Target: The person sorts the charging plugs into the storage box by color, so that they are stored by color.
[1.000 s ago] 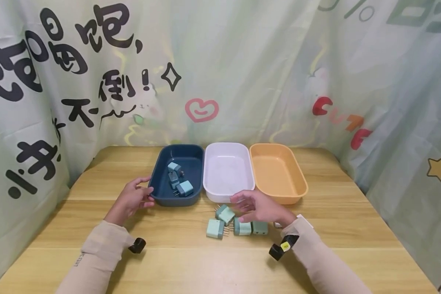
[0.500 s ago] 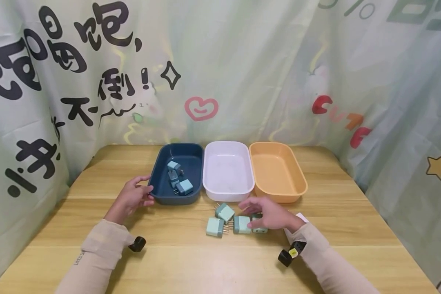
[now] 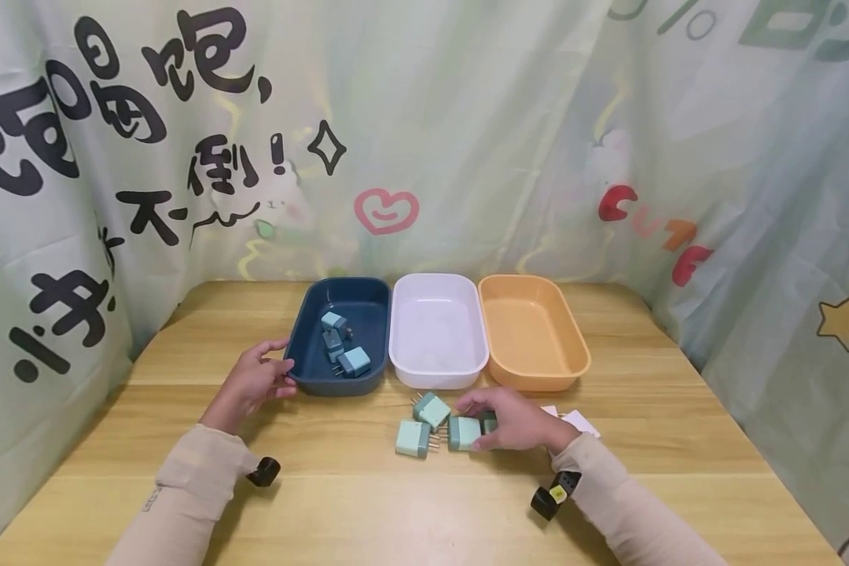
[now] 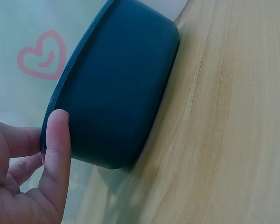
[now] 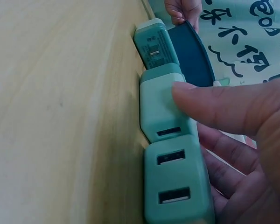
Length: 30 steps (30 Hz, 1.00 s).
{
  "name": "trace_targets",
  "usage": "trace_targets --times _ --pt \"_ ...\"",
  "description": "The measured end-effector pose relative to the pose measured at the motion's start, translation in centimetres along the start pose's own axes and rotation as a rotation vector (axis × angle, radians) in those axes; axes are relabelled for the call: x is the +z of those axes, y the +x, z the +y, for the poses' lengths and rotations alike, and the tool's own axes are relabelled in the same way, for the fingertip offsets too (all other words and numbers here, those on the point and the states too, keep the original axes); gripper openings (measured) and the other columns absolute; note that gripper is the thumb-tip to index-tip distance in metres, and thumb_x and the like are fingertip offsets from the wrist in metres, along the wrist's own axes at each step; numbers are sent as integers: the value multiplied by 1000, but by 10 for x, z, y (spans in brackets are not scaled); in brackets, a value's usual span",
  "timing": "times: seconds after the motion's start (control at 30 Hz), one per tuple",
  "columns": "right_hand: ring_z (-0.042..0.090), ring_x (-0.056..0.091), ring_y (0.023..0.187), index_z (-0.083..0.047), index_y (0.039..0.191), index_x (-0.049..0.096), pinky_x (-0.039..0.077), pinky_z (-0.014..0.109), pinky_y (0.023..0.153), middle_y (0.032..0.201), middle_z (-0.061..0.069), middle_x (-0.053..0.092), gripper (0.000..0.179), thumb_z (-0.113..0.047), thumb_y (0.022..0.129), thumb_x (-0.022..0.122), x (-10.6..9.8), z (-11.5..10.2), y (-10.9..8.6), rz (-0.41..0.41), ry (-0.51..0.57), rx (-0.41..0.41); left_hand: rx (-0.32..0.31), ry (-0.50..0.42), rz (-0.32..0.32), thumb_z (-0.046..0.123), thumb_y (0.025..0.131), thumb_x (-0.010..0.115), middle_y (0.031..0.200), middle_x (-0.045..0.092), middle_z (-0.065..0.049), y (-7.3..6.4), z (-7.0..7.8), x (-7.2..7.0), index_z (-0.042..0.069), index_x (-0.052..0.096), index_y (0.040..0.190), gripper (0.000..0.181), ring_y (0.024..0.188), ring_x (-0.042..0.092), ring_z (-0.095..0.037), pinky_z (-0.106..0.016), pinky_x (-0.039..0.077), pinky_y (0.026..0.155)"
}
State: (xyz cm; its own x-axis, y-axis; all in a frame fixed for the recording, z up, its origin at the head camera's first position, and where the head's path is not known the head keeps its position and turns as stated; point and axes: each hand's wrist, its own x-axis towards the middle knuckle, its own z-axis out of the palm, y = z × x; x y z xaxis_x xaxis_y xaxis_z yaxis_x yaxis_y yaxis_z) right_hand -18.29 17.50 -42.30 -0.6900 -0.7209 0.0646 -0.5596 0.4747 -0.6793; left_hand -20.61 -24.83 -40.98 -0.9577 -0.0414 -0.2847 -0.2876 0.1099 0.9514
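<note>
My left hand (image 3: 251,385) holds the left rim of the dark blue tray (image 3: 300,334), thumb against the outer wall in the left wrist view. Inside that tray lie several blue-green plug chargers (image 3: 356,361). In front of the trays, my right hand (image 3: 516,420) pinches a pale green USB charger (image 5: 159,105), thumb on its near side and fingers behind. A two-port charger (image 5: 177,182) sits right beside it, mostly hidden by the hand in the head view. Two more chargers, one tilted (image 3: 431,410) and one flat (image 3: 413,438), lie just to the left.
A white tray (image 3: 439,369) and an orange tray (image 3: 538,373) stand in a row to the right of the blue one. Small white objects (image 3: 580,423) lie on the wooden table (image 3: 368,511) behind my right wrist. A printed curtain (image 3: 467,157) hangs close behind.
My right hand has come down from above the chargers, shifting slightly right, and its thumb and fingers now meet one charger. My left hand stays on the blue tray's rim.
</note>
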Motion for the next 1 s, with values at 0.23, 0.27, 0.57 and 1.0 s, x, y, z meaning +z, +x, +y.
trace_targets --times 0.23,0.27,0.57,1.0 --pt "13 61 98 -8 115 65 51 33 90 107 -4 66 52 -11 68 88 -2 -4 0 -14 -74 4 17 2 -4 5 102 46 106 44 -20 0 1 1 9 28 152 54 72 59 -19 -32 59 67" --pt "12 60 99 -8 116 65 50 33 90 108 -4 66 53 -12 68 88 -1 -5 0 -21 -87 2 14 9 -3 5 102 46 107 44 -20 0 1 1 9 28 153 54 72 59 -19 -32 59 67" --pt "12 60 101 -7 118 63 50 32 91 110 -2 66 55 -14 69 87 1 -8 0 -22 -153 -9 12 5 -2 6 102 47 107 45 -21 -2 0 0 9 29 152 54 73 59 -19 -31 59 67" --pt "12 60 104 -8 114 64 49 33 94 111 -4 65 48 -13 71 85 -2 -5 0 13 -78 -23 2 11 6 5 101 47 108 45 -22 -1 -1 1 10 30 152 54 73 59 -20 -31 59 67"
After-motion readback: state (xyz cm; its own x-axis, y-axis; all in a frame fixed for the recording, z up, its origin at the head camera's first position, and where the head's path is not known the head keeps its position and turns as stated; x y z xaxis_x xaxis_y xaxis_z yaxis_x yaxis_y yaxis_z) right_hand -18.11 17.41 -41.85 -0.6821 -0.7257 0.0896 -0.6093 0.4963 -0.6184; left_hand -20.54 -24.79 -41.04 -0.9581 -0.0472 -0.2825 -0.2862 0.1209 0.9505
